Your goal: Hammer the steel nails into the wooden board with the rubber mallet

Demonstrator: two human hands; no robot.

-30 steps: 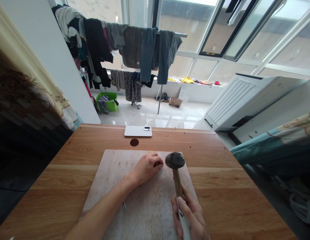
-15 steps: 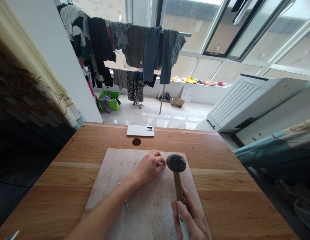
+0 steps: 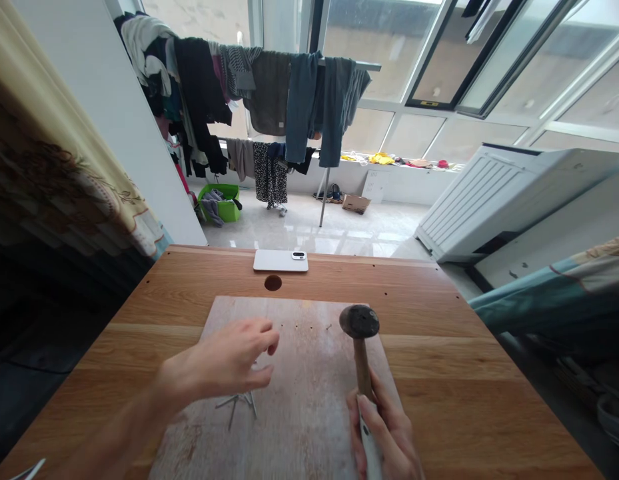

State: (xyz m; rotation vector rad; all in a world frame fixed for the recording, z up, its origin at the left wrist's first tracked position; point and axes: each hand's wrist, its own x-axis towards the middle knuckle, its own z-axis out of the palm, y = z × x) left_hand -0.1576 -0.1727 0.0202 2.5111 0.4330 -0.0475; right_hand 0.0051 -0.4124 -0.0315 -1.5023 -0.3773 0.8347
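My right hand grips a hammer with a dark rounded head and a wooden handle that is pale at the lower end. The hammer is held up over the right part of a worn wooden board. My left hand hovers over the board's left side, thumb and fingers apart, with nothing in it. Just below it several loose nails lie in a small pile, partly hidden by the hand. A single nail stands slightly tilted in the board, left of the hammer head. Several small dark spots run in a row to its left.
The board lies on a wooden table. Behind it are a round hole and a white phone. Beyond the table stand a rack of hanging clothes and a green basket. Curtains hang at both sides.
My left hand has left the spot beside the hammer head and moved left and nearer to me, opening. The standing nail and the loose nails now show. The hammer shifted slightly right.
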